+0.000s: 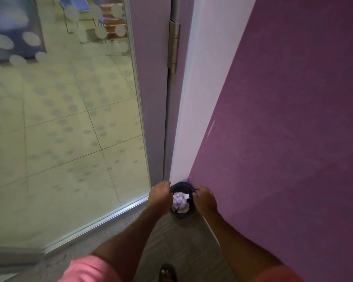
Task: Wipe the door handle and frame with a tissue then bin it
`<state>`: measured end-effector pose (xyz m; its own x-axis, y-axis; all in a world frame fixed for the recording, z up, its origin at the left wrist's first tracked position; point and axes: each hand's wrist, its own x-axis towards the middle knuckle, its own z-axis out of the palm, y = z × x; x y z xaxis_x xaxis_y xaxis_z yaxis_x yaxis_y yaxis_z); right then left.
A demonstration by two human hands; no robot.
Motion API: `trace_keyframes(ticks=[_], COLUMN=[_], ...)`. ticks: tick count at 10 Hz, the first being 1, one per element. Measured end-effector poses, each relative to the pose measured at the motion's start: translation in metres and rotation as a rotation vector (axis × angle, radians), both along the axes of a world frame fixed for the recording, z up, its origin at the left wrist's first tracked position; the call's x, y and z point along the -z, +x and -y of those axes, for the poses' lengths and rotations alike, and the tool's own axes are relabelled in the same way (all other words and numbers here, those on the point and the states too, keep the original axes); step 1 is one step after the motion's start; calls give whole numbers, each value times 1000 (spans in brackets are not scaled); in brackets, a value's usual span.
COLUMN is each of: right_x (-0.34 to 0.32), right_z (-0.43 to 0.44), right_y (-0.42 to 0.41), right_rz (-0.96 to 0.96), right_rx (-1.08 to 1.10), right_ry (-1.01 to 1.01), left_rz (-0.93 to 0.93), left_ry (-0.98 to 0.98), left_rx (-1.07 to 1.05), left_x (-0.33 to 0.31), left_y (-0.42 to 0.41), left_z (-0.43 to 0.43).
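Both arms stretched downward, left hand [160, 195] and right hand [205, 198] curled, close together

— What did we have on?

— Pink short sleeves [90, 269] on both shoulders, and our forearms were bare below them.

— Anything on our hands?

— Our left hand [159, 197] and right hand [205, 200] were bare; whether a ring sat on a finger we could not tell.

— And our feet?

— One dark open sandal [167, 272] showed, toes uncovered.
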<state>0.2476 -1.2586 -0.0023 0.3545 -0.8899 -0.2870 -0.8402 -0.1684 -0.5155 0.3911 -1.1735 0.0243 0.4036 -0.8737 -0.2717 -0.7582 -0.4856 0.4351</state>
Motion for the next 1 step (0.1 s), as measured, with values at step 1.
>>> trace_keyframes(ticks=[1], right_x=[4], right_z=[-16], right_y=[4], right_rz=[130], right_rx=[-56], right_ry=[-190], left_rz=[39], left_ry=[54], left_rx=[7], left_x=[-5], left_y=[-8], left_z=[-11])
